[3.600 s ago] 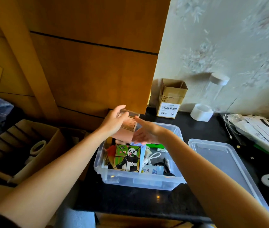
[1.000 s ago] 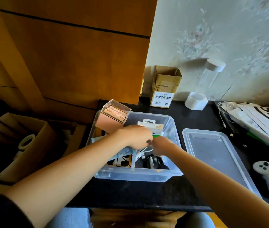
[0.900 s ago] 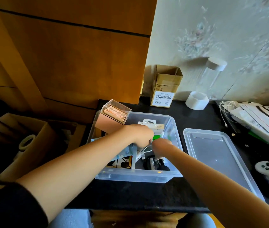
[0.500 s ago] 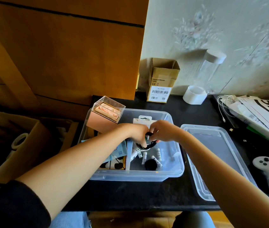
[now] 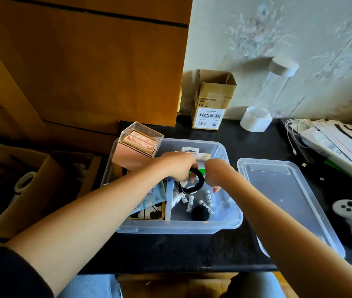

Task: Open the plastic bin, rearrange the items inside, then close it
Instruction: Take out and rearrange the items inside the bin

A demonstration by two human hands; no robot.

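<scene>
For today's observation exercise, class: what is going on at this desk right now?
A person is sorting through an open clear plastic bin on a dark desk. Both hands, left hand and right hand, hold a coiled black cable above the batteries in the bin. The lid lies beside the bin to the right, and a pink box sits on the bin's far left corner.

The bin stands open on top — its lid lies just beside it on the tabletop. A pink box blocks the far-left corner; batteries and packets crowd the floor inside.
</scene>
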